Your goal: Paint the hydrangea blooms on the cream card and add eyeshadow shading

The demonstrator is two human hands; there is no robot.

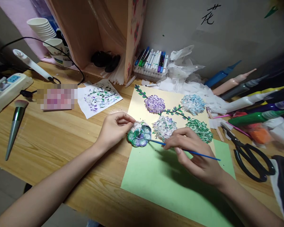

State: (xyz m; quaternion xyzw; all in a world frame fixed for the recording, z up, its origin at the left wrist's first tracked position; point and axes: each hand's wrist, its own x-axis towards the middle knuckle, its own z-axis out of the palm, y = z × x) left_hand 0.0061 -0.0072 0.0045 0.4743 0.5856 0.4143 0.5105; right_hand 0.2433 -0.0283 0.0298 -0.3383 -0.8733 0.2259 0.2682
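My left hand (pixel 117 127) is closed on the rim of a small flower-shaped paint palette (pixel 135 141), smeared with green and purple paint. In my right hand (pixel 191 151) is a thin blue paintbrush (pixel 201 154); its tip reaches the palette's right side. Beneath and behind lies a cream sheet (pixel 137 101) bearing a purple flower (pixel 154 104), a blue one (pixel 193 104), a pale mixed one (pixel 164 127) and a green one (pixel 201 130), joined by leafy painted stems. A light green sheet (pixel 151 183) lies nearer to me, partly in my right arm's shadow.
Black-handled scissors (pixel 248 154) and several paint bottles (pixel 251 118) lie at the right. A box of markers (pixel 151 63) stands by the wall. Leftward are a paint-dabbed paper (pixel 99 97), a large makeup-type brush (pixel 15 127), a power strip (pixel 9 91) and paper cups (pixel 56 52).
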